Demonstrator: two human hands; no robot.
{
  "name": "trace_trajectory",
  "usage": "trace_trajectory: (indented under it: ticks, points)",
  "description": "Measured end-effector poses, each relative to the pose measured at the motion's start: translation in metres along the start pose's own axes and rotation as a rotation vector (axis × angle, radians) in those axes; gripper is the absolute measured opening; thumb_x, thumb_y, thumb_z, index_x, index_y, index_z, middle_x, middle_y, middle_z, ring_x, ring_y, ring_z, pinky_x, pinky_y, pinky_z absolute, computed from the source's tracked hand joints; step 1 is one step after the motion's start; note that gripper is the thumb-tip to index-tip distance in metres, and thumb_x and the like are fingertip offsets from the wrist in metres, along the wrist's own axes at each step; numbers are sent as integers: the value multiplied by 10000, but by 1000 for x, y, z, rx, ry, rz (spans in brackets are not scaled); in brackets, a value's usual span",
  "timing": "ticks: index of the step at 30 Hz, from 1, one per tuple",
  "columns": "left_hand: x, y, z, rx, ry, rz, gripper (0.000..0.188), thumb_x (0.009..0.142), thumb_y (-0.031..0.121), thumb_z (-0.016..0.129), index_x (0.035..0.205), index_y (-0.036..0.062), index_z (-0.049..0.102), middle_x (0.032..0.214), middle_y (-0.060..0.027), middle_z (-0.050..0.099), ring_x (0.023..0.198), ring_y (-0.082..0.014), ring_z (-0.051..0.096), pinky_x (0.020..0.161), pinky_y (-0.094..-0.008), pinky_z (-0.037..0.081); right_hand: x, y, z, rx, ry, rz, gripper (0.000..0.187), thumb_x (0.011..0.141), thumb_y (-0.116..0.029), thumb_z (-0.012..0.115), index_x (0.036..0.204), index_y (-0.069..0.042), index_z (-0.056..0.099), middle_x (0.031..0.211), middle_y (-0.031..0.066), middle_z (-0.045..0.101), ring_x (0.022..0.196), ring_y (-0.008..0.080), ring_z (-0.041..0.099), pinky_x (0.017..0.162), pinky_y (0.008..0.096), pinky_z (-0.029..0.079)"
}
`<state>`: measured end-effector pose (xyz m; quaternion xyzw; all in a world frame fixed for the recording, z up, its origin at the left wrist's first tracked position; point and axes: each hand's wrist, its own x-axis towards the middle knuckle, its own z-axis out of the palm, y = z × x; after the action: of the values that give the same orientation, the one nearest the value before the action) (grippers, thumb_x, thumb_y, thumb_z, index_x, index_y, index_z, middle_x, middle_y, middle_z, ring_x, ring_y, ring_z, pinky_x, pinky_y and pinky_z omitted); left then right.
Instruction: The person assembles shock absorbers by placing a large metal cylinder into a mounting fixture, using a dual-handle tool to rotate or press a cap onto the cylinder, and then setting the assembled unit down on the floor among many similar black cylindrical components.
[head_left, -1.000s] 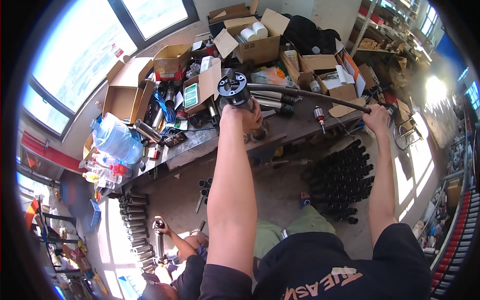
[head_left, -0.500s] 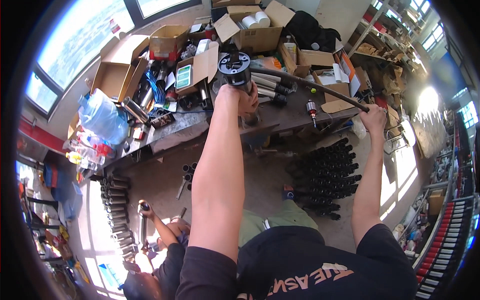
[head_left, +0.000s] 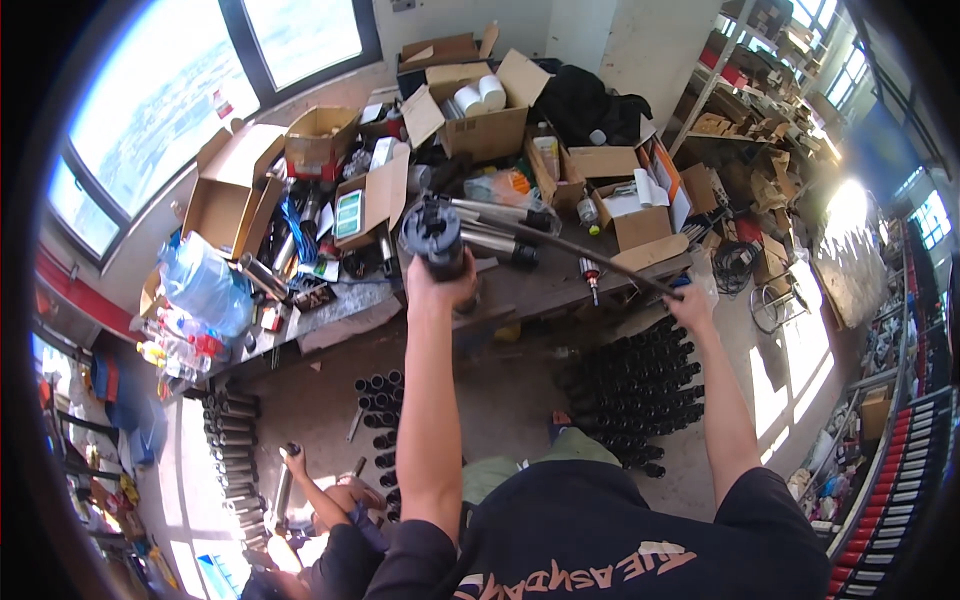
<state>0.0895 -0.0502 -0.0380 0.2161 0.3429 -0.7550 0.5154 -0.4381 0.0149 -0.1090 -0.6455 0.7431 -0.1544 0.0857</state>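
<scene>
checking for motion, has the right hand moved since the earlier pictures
Yes: the right hand has moved lower in the view, judged against the cardboard flap on the workbench.

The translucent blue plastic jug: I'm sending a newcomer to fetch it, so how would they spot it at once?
Find the long dark workbench below the bright window. Toward its left end, in front of a tall open brown cardboard box, sits the translucent blue plastic jug. Its bluish body is far bigger than the clear plastic bottles clustered beside it.
</scene>
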Motion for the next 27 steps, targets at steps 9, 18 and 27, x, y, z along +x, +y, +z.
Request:
trace_trajectory:
  ticks: [9,18,27]
  points:
    - [-108,-85,-83,846,-342,559,345,997,339,496,1171,44,525,992,-163,629,827,-260,685,690,-401,609,-173,-46,201,552,-274,734,331,831,-295,724,800,34,706,676,73,642,631,201,586,631,373,463]
    - [-85,-65,-90,645,-666,434,585,976,507,542,1390,109,432,988,-146,616,785,-273,647,715,-441,581,-83,-106,306,1242,-407,727,206,909,-275,646,806,-139,531,626,-20,490,503,132,474,443,312,371]
    - [-118,-64,-70,970,-403,696,568,994,539,483,1025,-22,569,774,-150,653,631,-252,681,562,-383,592,-69,-113,304,1217,-575,603,231,898,-358,693,934,-152,595,777,-24,573,697,116,546,621,318,447]
